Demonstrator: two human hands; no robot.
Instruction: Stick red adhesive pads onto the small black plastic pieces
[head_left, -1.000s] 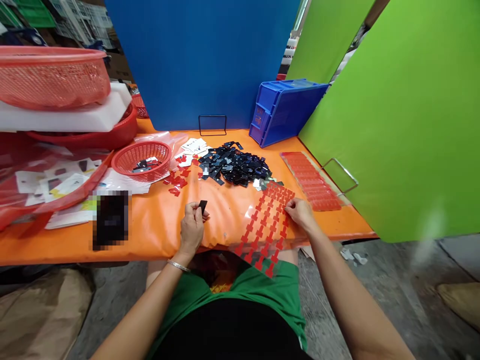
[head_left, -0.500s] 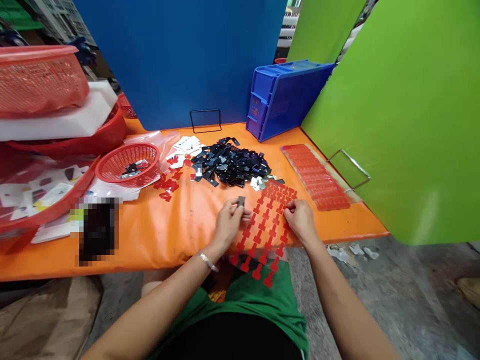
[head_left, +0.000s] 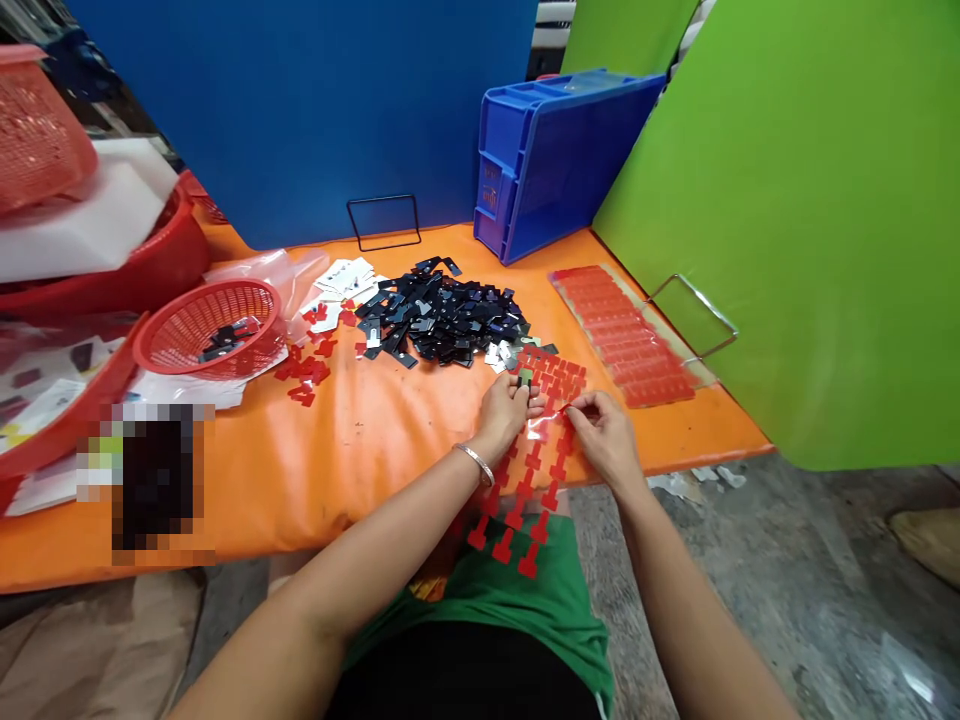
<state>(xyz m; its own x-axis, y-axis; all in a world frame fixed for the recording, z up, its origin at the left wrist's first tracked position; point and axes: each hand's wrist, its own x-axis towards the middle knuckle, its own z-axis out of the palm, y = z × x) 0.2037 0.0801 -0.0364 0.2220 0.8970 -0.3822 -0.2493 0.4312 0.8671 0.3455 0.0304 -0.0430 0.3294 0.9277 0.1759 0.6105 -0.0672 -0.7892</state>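
Observation:
My left hand [head_left: 506, 410] is closed in a pinch on a small dark flat plate [head_left: 525, 379], held upright above a clear sheet of red T-shaped stickers. My right hand [head_left: 604, 432] is pinched at the right side of that sheet, with a bit of red sticker [head_left: 565, 408] at its fingertips. The sticker sheet [head_left: 517, 512] runs from the table over its front edge onto my lap. Beyond my hands lies a heap of black plates [head_left: 450, 318], with a few white pieces [head_left: 497, 355] at its near edge.
Loose red pieces [head_left: 306, 368] lie left of the heap, beside a red basket [head_left: 161, 345] holding some plates. A blue crate [head_left: 577, 165] stands on its side at the back. Another red sticker sheet [head_left: 626, 335] lies right, near the green panel [head_left: 825, 250].
My left hand has moved right with the dark plate, close to my right hand. A red sticker now shows at my right fingertips. The view has shifted slightly.

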